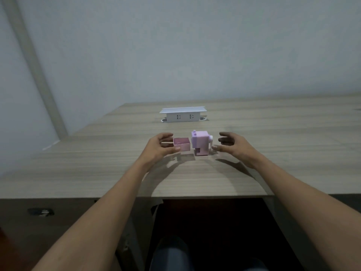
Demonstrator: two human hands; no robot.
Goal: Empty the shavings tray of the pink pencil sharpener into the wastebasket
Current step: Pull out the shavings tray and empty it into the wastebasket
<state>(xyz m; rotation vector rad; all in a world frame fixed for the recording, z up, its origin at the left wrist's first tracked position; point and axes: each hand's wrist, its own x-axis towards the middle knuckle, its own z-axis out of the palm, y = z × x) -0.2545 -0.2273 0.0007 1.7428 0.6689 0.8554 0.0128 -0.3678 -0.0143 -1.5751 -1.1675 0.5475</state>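
The pink pencil sharpener (201,142) stands upright on the wooden desk (273,163), its crank on the right side and an empty slot low in its front. Just left of it, apart from the body, is the pink shavings tray (182,144), an open box held a little above the desk. My left hand (159,146) grips the tray's left end between thumb and fingers. My right hand (233,143) hovers to the right of the sharpener with fingers spread, its thumb near the crank, holding nothing. No wastebasket is in view.
A white pop-up socket box (182,115) stands at the back of the desk. A drawer with a lock (42,212) is below the desk at the left. My knees (172,253) sit under the desk's front edge.
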